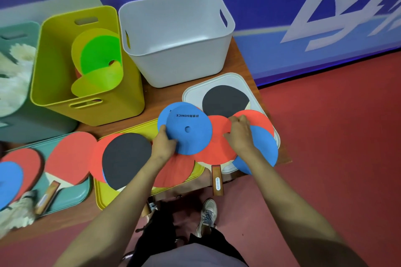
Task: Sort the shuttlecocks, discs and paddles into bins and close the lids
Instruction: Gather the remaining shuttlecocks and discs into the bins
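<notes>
Both my bare forearms reach forward and down from the bottom of the view. They converge on a pile of discs and paddles at the near edge of a wooden table [238, 54].

My left hand [163, 144] has its thumb on top and its fingers curled over the near-left rim of a blue disc [188, 129], gripping it. The disc spreads away from my fingers toward the far right, its centre hole just beyond my thumb. It overlaps a red paddle [214, 147].

My right hand [239, 134] is knuckles-up with the fingers curled tight and the thumb lying on that paddle's face. The fingertips are tucked in where the paddle meets a red disc [258, 120]. I cannot tell which of the two they hold, if either.

A second blue disc [265, 147] lies under my right wrist, overhanging the table's near-right corner, with red floor [325, 158] beyond. The paddle's wooden handle [217, 180] pokes past the table edge toward me, between my arms.

Just beyond my right knuckles a black paddle [223, 99] rests on a white lid [235, 79]. Farther beyond both hands stands an open-topped white bin [180, 67]. Far to the left of my left fingers, a yellow bin [91, 112] holds green and yellow discs [97, 54]. Beside my left wrist, another black paddle lies on a yellow lid [104, 199].
</notes>
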